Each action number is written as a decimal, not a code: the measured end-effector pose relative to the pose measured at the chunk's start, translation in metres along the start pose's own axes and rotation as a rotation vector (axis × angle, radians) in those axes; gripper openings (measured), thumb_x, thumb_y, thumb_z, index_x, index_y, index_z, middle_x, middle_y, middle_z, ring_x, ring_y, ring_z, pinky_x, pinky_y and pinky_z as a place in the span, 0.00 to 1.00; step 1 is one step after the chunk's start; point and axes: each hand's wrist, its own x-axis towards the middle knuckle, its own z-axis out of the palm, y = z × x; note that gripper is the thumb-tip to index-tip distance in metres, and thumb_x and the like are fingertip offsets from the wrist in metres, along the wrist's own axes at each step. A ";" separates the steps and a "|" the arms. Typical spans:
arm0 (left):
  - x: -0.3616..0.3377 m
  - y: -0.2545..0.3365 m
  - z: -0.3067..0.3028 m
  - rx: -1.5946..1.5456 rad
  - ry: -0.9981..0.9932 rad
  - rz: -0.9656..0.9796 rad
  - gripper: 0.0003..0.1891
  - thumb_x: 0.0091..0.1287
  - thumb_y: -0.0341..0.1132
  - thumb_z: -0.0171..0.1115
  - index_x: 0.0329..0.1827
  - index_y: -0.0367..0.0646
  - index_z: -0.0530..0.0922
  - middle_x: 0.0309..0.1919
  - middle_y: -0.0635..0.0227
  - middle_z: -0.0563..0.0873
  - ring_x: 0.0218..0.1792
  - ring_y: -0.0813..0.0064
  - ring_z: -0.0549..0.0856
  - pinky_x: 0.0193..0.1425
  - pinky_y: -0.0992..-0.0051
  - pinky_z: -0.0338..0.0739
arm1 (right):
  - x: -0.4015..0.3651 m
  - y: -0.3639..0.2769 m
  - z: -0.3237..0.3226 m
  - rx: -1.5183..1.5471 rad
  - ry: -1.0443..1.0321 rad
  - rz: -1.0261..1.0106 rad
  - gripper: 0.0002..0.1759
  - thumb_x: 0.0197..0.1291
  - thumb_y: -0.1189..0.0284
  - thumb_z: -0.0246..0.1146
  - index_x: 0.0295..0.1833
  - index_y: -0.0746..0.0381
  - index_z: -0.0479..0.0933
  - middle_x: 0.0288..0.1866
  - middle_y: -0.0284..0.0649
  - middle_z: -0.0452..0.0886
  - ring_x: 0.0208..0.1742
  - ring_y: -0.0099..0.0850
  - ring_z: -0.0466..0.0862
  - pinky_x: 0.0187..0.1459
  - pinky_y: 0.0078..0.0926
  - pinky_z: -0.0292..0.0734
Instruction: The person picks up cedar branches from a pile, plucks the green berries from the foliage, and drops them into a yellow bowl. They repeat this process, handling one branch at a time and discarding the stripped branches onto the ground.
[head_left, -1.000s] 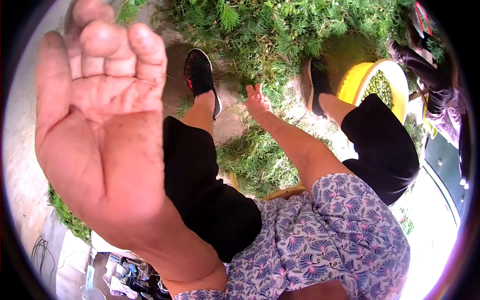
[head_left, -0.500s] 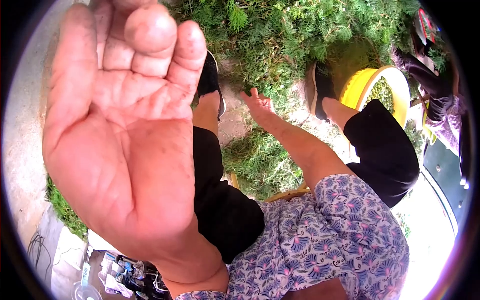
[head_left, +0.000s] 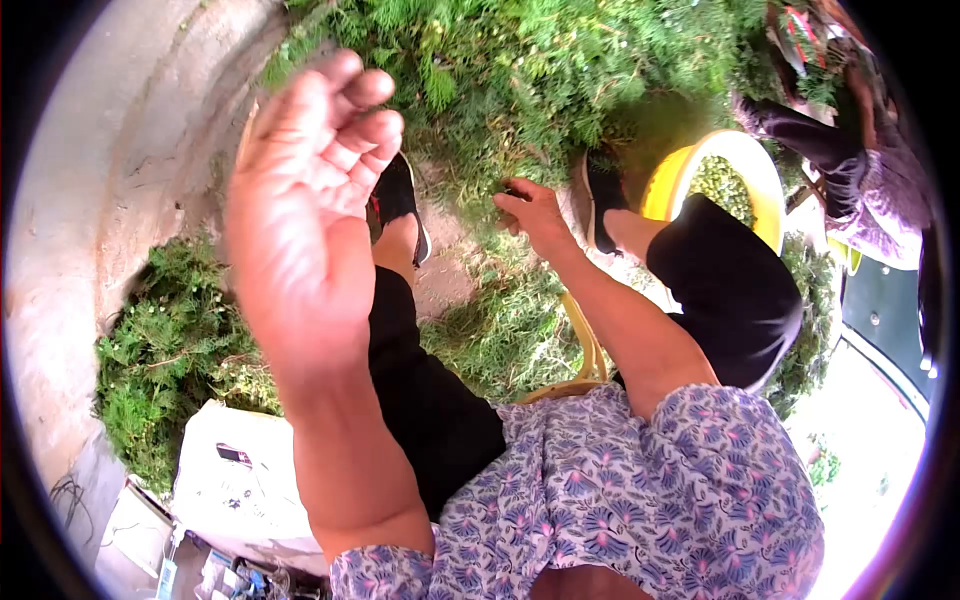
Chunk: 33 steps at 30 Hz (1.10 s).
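My left hand [head_left: 315, 195] is raised close to the camera, palm showing, its fingers loosely bent and apart with nothing visible in them. Lower down, between the two black shoes, my right hand [head_left: 535, 215] has its thumb and fingers drawn together beside the green sprigs [head_left: 500, 110]. A small dark spot shows at those fingertips, too small to make out. Cut greenery [head_left: 510, 320] also lies on the ground below my right hand. To the right stands a yellow bucket [head_left: 665, 185] holding small green pieces [head_left: 722, 188].
Another person's patterned clothing [head_left: 890, 205] is at the right edge. A green pile [head_left: 165, 350] lies by the wall at left. Below it is a white surface [head_left: 245, 480] with a phone-like object [head_left: 234, 454]. A yellow curved rim [head_left: 583, 335] shows near my lap.
My left hand has moved away from the camera and looks smaller. My right hand's fingers, spread before, are now drawn together. The view has shifted, showing more of the left side.
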 end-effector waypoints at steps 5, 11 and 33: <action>-0.032 -0.052 0.000 0.367 -0.203 0.113 0.06 0.60 0.24 0.57 0.39 0.38 0.79 0.44 0.66 0.81 0.45 0.76 0.79 0.50 0.76 0.73 | -0.074 -0.069 -0.008 0.384 -0.063 -0.079 0.27 0.55 0.71 0.65 0.57 0.72 0.66 0.32 0.41 0.77 0.21 0.25 0.78 0.17 0.18 0.70; -0.107 -0.093 0.008 0.299 -0.385 -0.045 0.30 0.57 0.30 0.65 0.62 0.33 0.64 0.53 0.54 0.75 0.56 0.67 0.74 0.57 0.75 0.70 | -0.156 -0.099 -0.011 0.491 -0.146 -0.240 0.11 0.59 0.68 0.62 0.39 0.66 0.73 0.29 0.36 0.77 0.19 0.22 0.76 0.16 0.16 0.73; -0.196 -0.114 0.002 0.004 -0.237 -0.368 0.05 0.62 0.27 0.59 0.37 0.35 0.79 0.28 0.73 0.80 0.27 0.85 0.78 0.30 0.83 0.72 | -0.245 -0.060 -0.062 -0.088 -0.163 -0.452 0.12 0.54 0.75 0.64 0.45 0.66 0.78 0.39 0.36 0.75 0.28 0.21 0.76 0.29 0.18 0.74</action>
